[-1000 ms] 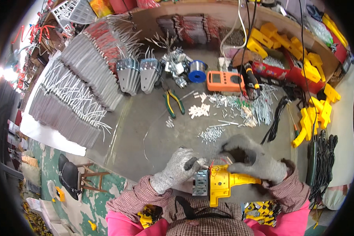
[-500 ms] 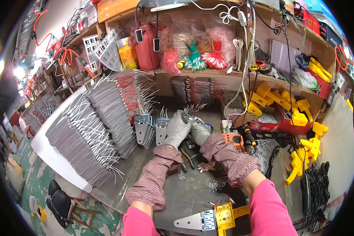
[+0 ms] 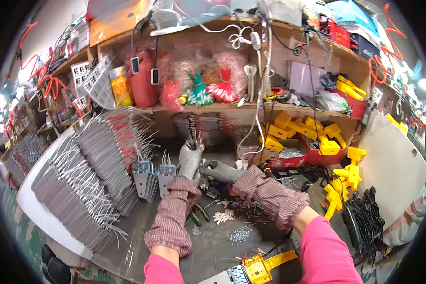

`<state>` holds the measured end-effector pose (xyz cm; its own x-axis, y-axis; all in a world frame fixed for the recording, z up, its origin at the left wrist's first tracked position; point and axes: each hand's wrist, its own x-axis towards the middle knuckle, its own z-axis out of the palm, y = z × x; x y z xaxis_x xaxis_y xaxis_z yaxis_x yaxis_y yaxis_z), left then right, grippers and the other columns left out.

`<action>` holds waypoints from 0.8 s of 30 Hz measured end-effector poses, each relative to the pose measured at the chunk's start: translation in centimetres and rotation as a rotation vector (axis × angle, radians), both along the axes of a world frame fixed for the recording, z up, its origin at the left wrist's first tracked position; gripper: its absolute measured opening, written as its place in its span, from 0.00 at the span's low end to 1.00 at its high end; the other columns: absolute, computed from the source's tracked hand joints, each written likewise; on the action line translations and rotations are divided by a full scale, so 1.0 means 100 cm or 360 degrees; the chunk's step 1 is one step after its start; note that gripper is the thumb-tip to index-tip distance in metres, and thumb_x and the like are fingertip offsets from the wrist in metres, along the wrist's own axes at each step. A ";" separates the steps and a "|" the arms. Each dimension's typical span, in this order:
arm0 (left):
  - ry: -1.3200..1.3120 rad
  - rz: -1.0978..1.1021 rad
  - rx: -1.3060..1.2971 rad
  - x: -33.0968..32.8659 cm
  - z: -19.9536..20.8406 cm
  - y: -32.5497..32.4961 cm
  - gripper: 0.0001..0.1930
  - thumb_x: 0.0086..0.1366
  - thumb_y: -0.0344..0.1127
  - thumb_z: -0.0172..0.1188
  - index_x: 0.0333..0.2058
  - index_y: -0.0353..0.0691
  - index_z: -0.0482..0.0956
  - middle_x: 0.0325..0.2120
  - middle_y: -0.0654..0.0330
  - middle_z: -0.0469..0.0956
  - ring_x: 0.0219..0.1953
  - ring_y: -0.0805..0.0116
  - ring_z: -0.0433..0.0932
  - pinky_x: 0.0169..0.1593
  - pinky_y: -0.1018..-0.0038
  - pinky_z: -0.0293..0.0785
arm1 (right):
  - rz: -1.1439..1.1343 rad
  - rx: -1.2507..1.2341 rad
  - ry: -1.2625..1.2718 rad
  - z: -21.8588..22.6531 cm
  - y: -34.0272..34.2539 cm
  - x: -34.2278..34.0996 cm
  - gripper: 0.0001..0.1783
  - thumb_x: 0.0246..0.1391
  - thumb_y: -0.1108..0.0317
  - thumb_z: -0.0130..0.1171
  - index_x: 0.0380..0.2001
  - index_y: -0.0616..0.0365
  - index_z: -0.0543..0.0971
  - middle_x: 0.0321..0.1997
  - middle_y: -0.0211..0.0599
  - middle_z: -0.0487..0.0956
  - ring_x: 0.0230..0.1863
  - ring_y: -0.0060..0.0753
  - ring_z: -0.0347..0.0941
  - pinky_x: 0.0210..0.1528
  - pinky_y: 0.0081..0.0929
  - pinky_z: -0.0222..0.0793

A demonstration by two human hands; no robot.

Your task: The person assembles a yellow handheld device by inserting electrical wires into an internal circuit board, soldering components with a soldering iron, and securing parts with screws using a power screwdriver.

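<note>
My left hand, in a grey glove, points up toward the back of the bench. Its fingers are closed round a small cluster of thin, dark pieces, too blurred to name. Just right of it is my right hand, gloved too, with curled fingers near the left wrist; what they hold, if anything, is hidden. Flat metal plates with blue-tinted tops stand beside my left hand. Below the hands lie pliers with dark green and yellow handles and a pile of pale pinkish pieces.
Rows of grey strips with white wires fill the left side. Yellow plastic housings crowd a red box at right. Small screws lie in front, near a yellow housing joined to a metal plate. Black cables lie at right.
The view has shifted, so the bench sits further left and lower. My hands, close together before, have moved apart; the left now reaches up with the dark pieces, the right lies lower beside it.
</note>
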<state>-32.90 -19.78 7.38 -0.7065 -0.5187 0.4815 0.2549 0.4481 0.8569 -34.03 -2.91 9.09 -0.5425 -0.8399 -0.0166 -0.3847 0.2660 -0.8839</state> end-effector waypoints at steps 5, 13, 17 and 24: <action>0.0060 -0.0171 0.0398 0.011 0.013 -0.006 0.08 0.59 0.34 0.68 0.36 0.40 0.81 0.29 0.65 0.81 0.28 0.76 0.75 0.35 0.76 0.72 | 0.0083 -0.0083 0.0845 -0.020 -0.012 -0.006 0.29 0.53 0.44 0.62 0.51 0.53 0.77 0.46 0.41 0.81 0.46 0.38 0.78 0.46 0.35 0.74; 0.0028 -0.0423 0.0270 0.041 0.002 -0.021 0.11 0.60 0.32 0.68 0.40 0.39 0.79 0.34 0.65 0.81 0.37 0.77 0.76 0.45 0.76 0.73 | -0.0365 0.0211 0.0966 -0.024 -0.025 -0.047 0.18 0.51 0.60 0.61 0.46 0.52 0.82 0.42 0.42 0.83 0.48 0.46 0.78 0.57 0.40 0.71; -0.0209 -0.0351 0.0157 0.053 0.012 -0.006 0.11 0.60 0.31 0.67 0.42 0.39 0.79 0.36 0.65 0.81 0.38 0.76 0.77 0.46 0.76 0.74 | -0.0499 0.0323 0.1328 -0.024 -0.044 -0.035 0.17 0.49 0.58 0.62 0.43 0.50 0.81 0.44 0.40 0.82 0.51 0.47 0.75 0.56 0.44 0.69; 0.0105 -0.0159 0.0681 0.040 -0.010 -0.038 0.11 0.59 0.38 0.67 0.35 0.37 0.83 0.30 0.64 0.82 0.32 0.76 0.76 0.38 0.75 0.73 | -0.0461 -0.0327 0.1609 0.033 -0.029 -0.031 0.10 0.53 0.63 0.54 0.35 0.54 0.79 0.32 0.42 0.82 0.39 0.48 0.80 0.41 0.47 0.75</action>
<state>-28.91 -23.59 6.34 -0.7381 -0.6121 0.2839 0.3395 0.0268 0.9402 -37.15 -5.78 12.44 -0.4045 -0.6124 0.6792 -0.9095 0.3469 -0.2288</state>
